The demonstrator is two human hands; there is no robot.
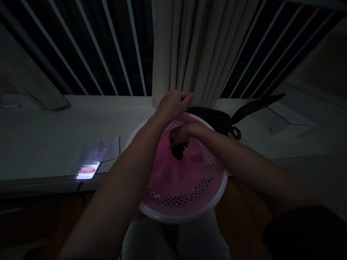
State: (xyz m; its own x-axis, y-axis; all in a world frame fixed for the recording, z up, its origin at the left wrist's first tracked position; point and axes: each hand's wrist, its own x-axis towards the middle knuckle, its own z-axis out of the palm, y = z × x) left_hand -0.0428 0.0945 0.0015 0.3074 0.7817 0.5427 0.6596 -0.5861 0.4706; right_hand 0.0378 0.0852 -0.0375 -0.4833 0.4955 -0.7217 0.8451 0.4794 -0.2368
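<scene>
A round pink plastic basket [173, 169] with a perforated side and a pale rim is in front of me, above my knees. Over its far rim, my left hand [173, 103] is closed, with the thumb pointing right; its other fingers are mostly hidden. My right hand [181, 135] reaches down inside the basket. Its fingers are wrapped round a small black item [178, 152], soft-looking and too dark to identify. Just beyond the rim lies a black plastic bag [214, 117], one end sticking up to the right.
A pale ledge [38, 144] runs below barred windows and a curtain [187, 47]. On its left lie papers [111, 148] and a lit phone [88, 170] with a cable. A white box [284, 119] stands at the right. Wooden floor [241, 206] shows below; the room is dim.
</scene>
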